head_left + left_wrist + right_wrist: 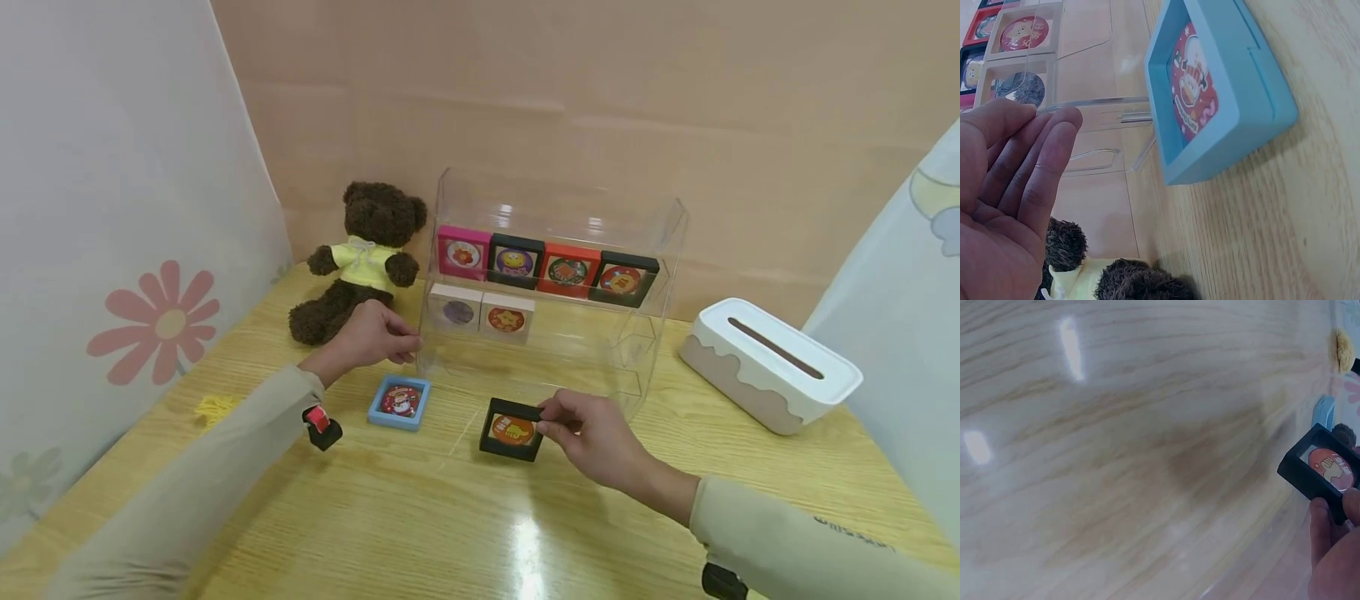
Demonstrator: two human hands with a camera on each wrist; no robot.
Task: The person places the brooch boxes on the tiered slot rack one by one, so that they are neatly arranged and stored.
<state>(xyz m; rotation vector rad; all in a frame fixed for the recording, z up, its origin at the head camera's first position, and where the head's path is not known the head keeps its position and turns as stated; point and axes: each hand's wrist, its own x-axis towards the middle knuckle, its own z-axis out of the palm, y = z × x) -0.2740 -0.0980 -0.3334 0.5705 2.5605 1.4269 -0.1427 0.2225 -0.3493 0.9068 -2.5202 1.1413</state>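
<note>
My left hand [372,335] pinches the lower left edge of a clear acrylic display rack [558,357] between thumb and fingers; the left wrist view shows this grip on the thin plastic [1100,103]. Between thumb and fingers of my right hand [597,435] is a black square frame [512,430] with an orange round badge bearing a yellow hand. It is held by its right side, tilted, in front of the rack. On the rack's upper tier stand several framed badges [567,273]; two pale frames [480,313] sit on the tier below, at the left.
A light blue frame [399,402] with a red badge lies on the table near my left hand. Left of the rack sits a brown teddy bear [367,262] in a yellow top. A white tissue box [772,362] stands at the right, and yellow strands [216,408] lie far left.
</note>
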